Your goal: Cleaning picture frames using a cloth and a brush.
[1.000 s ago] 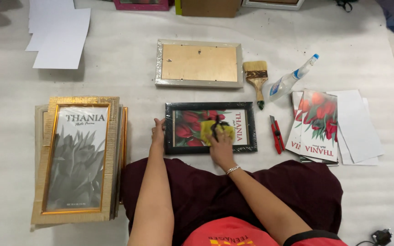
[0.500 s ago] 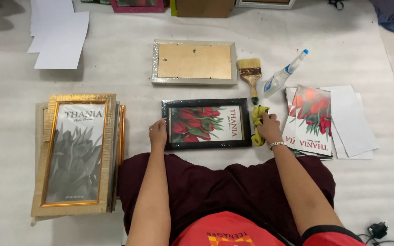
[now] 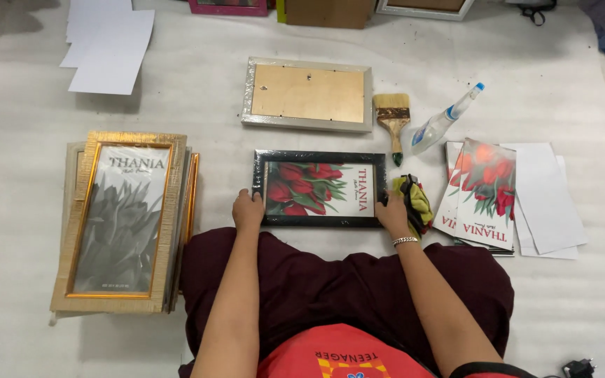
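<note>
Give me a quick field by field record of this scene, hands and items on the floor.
left hand: on the left short edge of the black frame
right hand: at the frame's right edge
cloth: yellow cloth beside the right hand, touching it
frame picture: red tulips, frame face up
above frame: silver frame lying face down
tools: paintbrush, spray bottle
left side: stack of gold frames
right side: tulip prints over white sheets
surface: white floor covering
</note>
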